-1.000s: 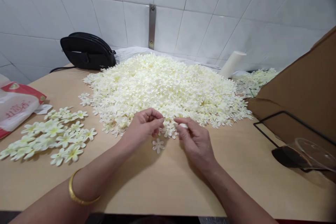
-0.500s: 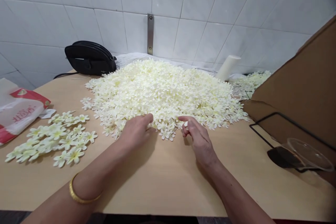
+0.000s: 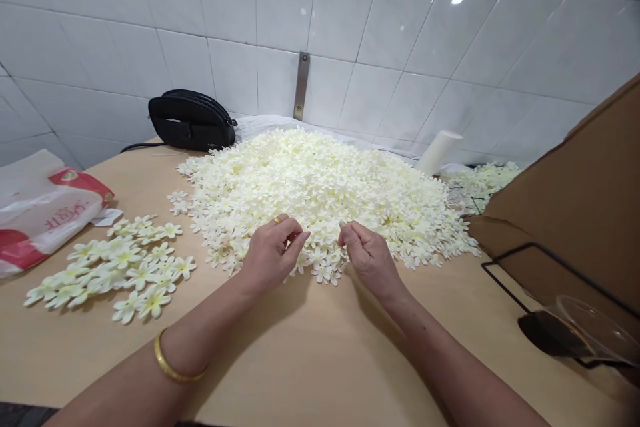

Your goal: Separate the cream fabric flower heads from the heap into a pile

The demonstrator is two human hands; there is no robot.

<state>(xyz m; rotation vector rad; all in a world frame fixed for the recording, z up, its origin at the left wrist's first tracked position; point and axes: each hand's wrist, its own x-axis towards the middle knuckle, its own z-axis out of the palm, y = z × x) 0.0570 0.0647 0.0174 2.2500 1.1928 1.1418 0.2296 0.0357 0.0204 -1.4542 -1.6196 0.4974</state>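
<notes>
A broad heap of small white-yellow artificial flowers (image 3: 320,180) covers the middle of the table. At the heap's front edge is my left hand (image 3: 274,252), with a ring on one finger and a gold bangle on the wrist. Its thumb and forefinger come together in a pinch, and whatever lies between them is too small to make out. My right hand (image 3: 371,259) faces it from the other side, fingers curled and thumb pressed in. Anything held there is hidden. A few loose flowers (image 3: 326,268) rest between the two hands.
Larger cream flowers (image 3: 125,267) are laid in a cluster at the left, beside a red-and-white plastic bag (image 3: 60,213). A black pouch (image 3: 193,120) and a white roll (image 3: 440,152) stand behind. At right are a cardboard box (image 3: 565,193) and dark-lensed glasses (image 3: 555,333).
My left hand has turned, its thumb and forefinger drawing together near the heap. My right hand's extended forefinger has curled in against the thumb. The camera view has shifted slightly.
</notes>
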